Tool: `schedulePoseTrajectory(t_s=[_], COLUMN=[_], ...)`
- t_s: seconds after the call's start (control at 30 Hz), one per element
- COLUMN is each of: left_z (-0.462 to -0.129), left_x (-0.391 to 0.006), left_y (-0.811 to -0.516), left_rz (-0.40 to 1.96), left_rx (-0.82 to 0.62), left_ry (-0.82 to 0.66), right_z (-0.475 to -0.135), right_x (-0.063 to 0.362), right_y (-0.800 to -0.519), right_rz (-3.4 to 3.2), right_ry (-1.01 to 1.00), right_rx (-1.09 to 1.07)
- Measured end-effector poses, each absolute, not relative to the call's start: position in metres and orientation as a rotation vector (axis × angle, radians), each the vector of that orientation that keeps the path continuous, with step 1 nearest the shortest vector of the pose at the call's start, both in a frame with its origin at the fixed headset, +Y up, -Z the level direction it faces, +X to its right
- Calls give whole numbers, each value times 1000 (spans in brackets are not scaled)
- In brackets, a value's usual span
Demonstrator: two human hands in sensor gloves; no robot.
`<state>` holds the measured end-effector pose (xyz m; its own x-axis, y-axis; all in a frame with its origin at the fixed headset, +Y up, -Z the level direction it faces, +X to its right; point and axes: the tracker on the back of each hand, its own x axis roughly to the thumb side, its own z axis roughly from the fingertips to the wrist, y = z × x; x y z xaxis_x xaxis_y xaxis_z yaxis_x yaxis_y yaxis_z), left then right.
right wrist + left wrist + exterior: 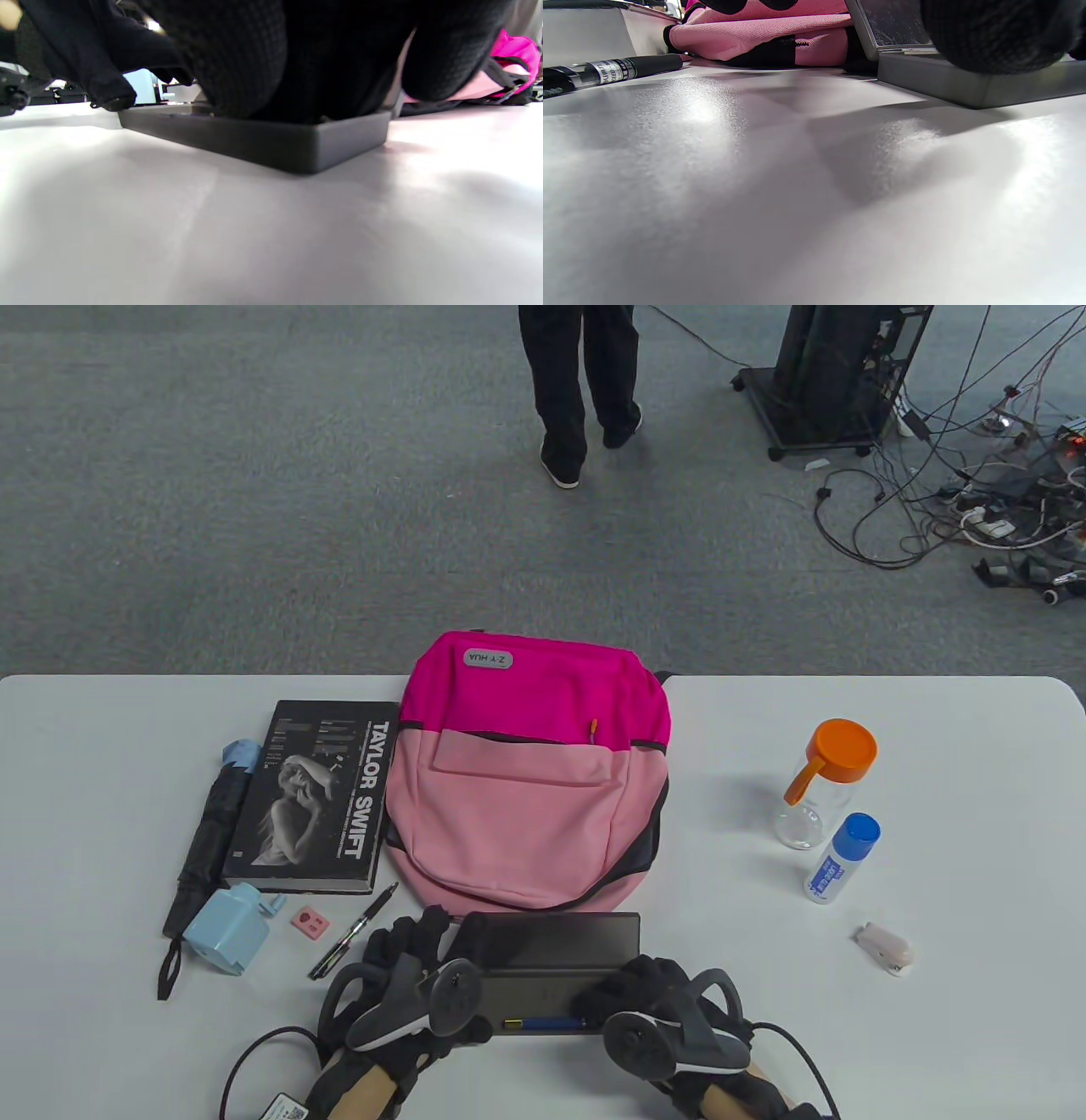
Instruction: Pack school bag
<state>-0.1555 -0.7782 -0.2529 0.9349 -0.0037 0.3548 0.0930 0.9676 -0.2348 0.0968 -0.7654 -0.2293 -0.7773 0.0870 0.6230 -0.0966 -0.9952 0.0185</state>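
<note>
Hands low on table, L hand (405, 984) & R hand (670, 1018) both gripping open pencil case (551, 963).

Reaching in from the near edge of the table (102, 712): left hand (407, 976) lying low, fingers (424, 929) stretching forward over the left end of the grey case (551, 942); right hand (653, 1001) pressing down on its right end, fingers (237, 55) curling.
</note>
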Motion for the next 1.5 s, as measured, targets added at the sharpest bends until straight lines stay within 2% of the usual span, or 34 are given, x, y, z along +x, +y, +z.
schedulePoseTrajectory(t_s=[0.2,0.5,0.67,0.87,0.97,1.2,1.5], left_z=[-253,-252,-252,-252,-252,-252,-251], left_x=[-156,-156,-157,-157,-157,-157,-155], left_y=[-779,-779,-779,-779,-779,-779,-778], left_rz=[-43,-40,-39,-37,-34,-35,-43], left_rx=[-252,-251,-251,-250,-244,-240,-216], left_ry=[-361,-359,-359,-361,-363,-364,-370], right_z=[-234,-232,-231,-235,-241,-249,-253], right_x=[110,110,114,128,135,132,132], right_y=[-759,-763,-755,-748,-751,-765,-767], right_rz=[2884,2890,2873,2893,2927,2956,2912], right_ry=[33,99,-4,-32,69,273,276], right_rx=[951,1003,984,903,812,800,768])
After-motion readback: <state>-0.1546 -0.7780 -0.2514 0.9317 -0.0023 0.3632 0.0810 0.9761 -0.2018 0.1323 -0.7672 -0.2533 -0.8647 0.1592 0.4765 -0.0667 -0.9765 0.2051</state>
